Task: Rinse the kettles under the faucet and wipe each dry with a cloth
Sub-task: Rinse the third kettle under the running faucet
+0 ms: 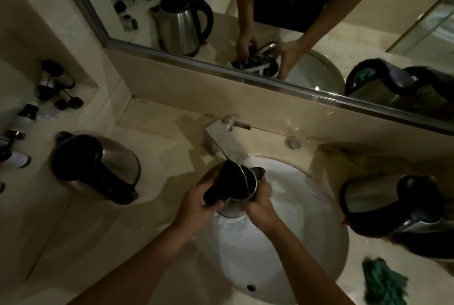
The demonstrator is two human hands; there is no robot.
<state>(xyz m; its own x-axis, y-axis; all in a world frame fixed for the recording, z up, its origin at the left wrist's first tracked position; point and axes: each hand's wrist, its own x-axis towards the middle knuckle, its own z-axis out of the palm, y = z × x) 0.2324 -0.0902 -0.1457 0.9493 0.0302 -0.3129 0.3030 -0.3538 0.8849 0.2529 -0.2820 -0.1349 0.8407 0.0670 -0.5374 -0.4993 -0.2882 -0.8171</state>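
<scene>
A steel kettle (248, 183) with a black handle and raised lid is held over the white sink (307, 218), just below the square chrome faucet (223, 142). My left hand (196, 204) grips its black handle. My right hand (260, 202) wraps round the steel body from the right. A second steel kettle (98, 169) stands on the counter to the left. A third kettle (398, 209) stands on the right of the sink. A green cloth (383, 282) lies crumpled at the counter's near right.
Several small dark bottles (51, 83) stand in a wall niche at the far left. A mirror (245, 22) runs along the back wall and reflects the kettles and my arms. The beige counter (147, 132) surrounds the sink.
</scene>
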